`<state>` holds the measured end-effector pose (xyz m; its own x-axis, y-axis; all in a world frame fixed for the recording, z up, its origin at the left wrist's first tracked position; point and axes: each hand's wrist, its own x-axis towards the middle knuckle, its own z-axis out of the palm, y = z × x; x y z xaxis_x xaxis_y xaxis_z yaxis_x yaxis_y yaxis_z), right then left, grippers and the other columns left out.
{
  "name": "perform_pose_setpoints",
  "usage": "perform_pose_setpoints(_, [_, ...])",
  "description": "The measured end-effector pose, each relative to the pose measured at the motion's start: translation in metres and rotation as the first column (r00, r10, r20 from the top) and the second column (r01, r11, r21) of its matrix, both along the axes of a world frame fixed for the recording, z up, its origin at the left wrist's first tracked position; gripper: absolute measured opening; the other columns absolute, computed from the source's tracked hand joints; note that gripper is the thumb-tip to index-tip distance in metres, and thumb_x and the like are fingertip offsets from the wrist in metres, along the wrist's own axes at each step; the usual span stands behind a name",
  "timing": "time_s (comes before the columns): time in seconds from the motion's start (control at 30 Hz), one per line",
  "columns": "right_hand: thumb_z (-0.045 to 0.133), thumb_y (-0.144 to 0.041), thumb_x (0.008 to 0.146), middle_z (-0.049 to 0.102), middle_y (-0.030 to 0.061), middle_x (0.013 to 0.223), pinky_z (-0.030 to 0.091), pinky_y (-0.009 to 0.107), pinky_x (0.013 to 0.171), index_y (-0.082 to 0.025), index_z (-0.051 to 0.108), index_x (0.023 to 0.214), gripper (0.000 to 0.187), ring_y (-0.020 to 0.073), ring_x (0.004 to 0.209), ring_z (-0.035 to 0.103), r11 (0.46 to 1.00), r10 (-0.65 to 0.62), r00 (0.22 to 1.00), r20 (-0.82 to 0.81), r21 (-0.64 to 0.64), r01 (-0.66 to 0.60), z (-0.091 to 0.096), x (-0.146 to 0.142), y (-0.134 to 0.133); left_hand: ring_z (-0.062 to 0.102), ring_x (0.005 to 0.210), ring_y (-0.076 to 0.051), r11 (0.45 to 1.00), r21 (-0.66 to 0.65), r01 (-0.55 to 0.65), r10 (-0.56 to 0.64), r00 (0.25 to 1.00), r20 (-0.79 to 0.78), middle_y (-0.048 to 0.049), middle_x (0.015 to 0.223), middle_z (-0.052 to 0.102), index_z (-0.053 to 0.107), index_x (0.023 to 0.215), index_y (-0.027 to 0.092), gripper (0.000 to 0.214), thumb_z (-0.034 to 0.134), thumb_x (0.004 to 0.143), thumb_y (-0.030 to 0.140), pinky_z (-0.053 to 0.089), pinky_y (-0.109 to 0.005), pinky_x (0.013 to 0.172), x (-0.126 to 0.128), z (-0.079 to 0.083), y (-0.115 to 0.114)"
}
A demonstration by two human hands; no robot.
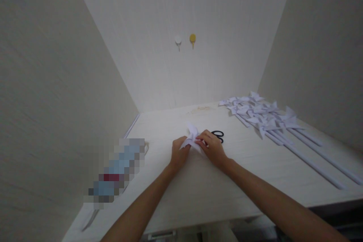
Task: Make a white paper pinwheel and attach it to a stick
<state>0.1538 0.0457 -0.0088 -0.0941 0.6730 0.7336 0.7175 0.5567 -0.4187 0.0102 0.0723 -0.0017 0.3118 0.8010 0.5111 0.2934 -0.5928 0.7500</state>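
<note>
Over the middle of the white table, a white paper pinwheel [193, 135] is held between both hands. My left hand [179, 152] grips it from the left and below, its fingers partly hidden behind the paper. My right hand [211, 147] pinches near the pinwheel's centre with thumb and fingertips. Just behind the right hand lie black-handled scissors [218, 134], with their blades hidden from view.
Several finished paper pinwheels [266, 123] lie heaped at the right, their long paper sticks [312, 162] pointing toward the front right. A pixelated object [120, 166] rests at the left by the wall. Two hooks [193, 38] hang on the back wall.
</note>
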Motion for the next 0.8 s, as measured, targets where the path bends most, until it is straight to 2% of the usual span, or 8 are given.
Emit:
perform_pose_setpoints(0.17, [0.046,-0.02,0.079,0.054,0.0038,0.071,0.037,0.025,0.061,-0.017,0.057,0.071,0.014,0.0146,0.066,0.049,0.999,-0.042,0.995,0.095,0.03,0.039,-0.0014,-0.0003,0.0027,0.038,0.05,-0.011,0.997,0.065,0.043,-0.038,0.995,-0.087,0.0017,0.051,0.042,0.043,0.049,0.015,0.033,0.04,0.073,0.038,0.028,-0.022,0.047,0.0007,0.0003,0.0003])
perform_pose_setpoints(0.4, [0.041,-0.017,0.081,0.053,0.0055,0.072,0.038,0.027,0.062,-0.016,0.056,0.072,0.017,0.0155,0.067,0.049,0.998,-0.055,0.989,0.136,0.008,0.054,0.0002,-0.0019,0.003,0.041,0.054,-0.012,0.997,0.061,0.049,-0.043,0.995,-0.092,0.0008,0.053,0.046,0.047,0.052,0.015,0.031,0.042,0.074,0.036,0.031,-0.022,0.05,-0.0003,0.0004,-0.0011])
perform_pose_setpoints(0.6, [0.039,-0.014,0.081,0.051,0.0049,0.072,0.038,0.027,0.063,-0.016,0.053,0.072,0.017,0.015,0.068,0.048,0.998,0.047,0.998,0.04,-0.044,-0.045,-0.0012,-0.0015,0.0046,0.04,0.054,-0.011,0.994,-0.015,0.11,-0.111,0.991,-0.075,0.0007,0.055,0.046,0.048,0.054,0.015,0.031,0.04,0.075,0.036,0.03,-0.022,0.049,-0.0016,-0.0017,0.0007])
perform_pose_setpoints(0.7, [0.041,-0.014,0.079,0.05,0.0037,0.07,0.037,0.026,0.062,-0.017,0.052,0.071,0.014,0.0146,0.068,0.047,0.996,0.09,0.994,-0.057,-0.024,-0.091,0.0003,-0.0021,0.0039,0.041,0.052,-0.011,0.989,-0.05,0.136,-0.138,0.989,-0.048,0.0005,0.054,0.047,0.05,0.055,0.014,0.031,0.039,0.075,0.035,0.032,-0.022,0.049,-0.0027,-0.001,0.0006])
perform_pose_setpoints(0.8, [0.044,-0.015,0.077,0.047,0.0015,0.066,0.035,0.025,0.058,-0.017,0.05,0.068,0.012,0.0137,0.064,0.044,0.999,0.039,0.972,-0.233,0.036,-0.031,0.0046,-0.0005,0.0029,0.048,0.057,-0.013,0.994,-0.039,0.107,-0.107,0.994,0.004,-0.0009,0.059,0.055,0.056,0.056,0.015,0.024,0.046,0.071,0.031,0.036,-0.023,0.053,-0.0026,0.0044,0.0001])
